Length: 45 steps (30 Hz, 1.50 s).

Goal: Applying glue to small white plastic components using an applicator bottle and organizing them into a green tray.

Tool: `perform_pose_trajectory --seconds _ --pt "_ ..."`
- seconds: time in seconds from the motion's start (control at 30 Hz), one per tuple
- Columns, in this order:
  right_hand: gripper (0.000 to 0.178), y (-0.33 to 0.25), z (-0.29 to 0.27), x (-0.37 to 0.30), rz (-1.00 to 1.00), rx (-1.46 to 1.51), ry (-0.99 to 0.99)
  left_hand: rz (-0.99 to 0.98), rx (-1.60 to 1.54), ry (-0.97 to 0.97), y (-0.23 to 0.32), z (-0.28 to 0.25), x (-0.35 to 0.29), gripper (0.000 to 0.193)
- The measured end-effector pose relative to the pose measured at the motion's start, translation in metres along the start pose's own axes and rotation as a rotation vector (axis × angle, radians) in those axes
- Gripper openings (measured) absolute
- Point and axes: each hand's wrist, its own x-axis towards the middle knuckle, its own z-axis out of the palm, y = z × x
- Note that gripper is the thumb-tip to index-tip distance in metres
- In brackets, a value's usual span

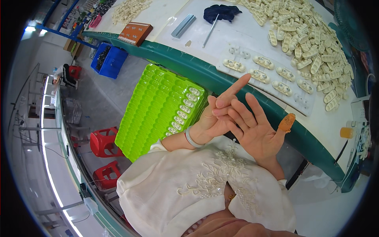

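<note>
My left hand (213,116), with a pale bangle at the wrist, has its index finger stretched toward the table. Its other fingers are partly bent and meet the fingertips of my right hand (258,132). That hand is open, palm showing, fingers apart, with an orange finger cot (287,123) on the thumb. I see nothing held in either hand. Just beyond the fingertips, a whitish fixture plate (248,63) lies on the table, bearing several oval cream parts (259,76) with shiny inserts. Beside my left forearm is a bright green moulded tray (154,106), with clear-and-silver pieces (181,114) along one edge.
A large heap of cream oval parts (312,47) covers the table's far right. Farther left are metal rods (183,25), a dark cloth (222,13), a thin metal rod (210,31) and a brown block (135,33). Red stools (104,142) and a blue bin (109,61) stand left.
</note>
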Motion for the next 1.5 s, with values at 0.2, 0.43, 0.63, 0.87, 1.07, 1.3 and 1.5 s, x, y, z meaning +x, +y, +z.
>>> perform_pose_trajectory --seconds 0.2,0.43,0.63,0.87,1.07,1.3,1.5 --pt "0.085 0.003 0.013 0.002 -0.1 -0.276 0.072 0.027 -0.042 -0.007 0.003 -0.002 0.002 0.081" --pt "0.059 -0.005 0.015 0.011 -0.382 -1.514 -0.045 0.154 -0.015 0.047 0.007 0.009 0.005 0.052" --pt "0.056 0.003 0.004 0.01 -0.393 -1.502 0.019 0.179 0.105 0.07 0.01 0.003 0.004 0.049" --pt "0.06 0.004 0.001 0.01 -0.342 -1.054 0.188 0.187 0.261 0.134 0.015 0.015 0.001 0.055" --pt "0.075 -0.002 -0.021 0.003 -0.312 -0.809 0.177 0.218 0.455 0.036 0.015 0.017 0.002 0.061" --pt "0.087 -0.001 -0.027 0.004 -0.281 -0.766 0.2 0.234 0.502 0.012 0.018 0.016 0.0 0.063" --pt "0.084 -0.003 -0.027 0.008 -0.237 -0.688 0.164 0.27 0.536 0.09 0.017 0.016 0.001 0.058"
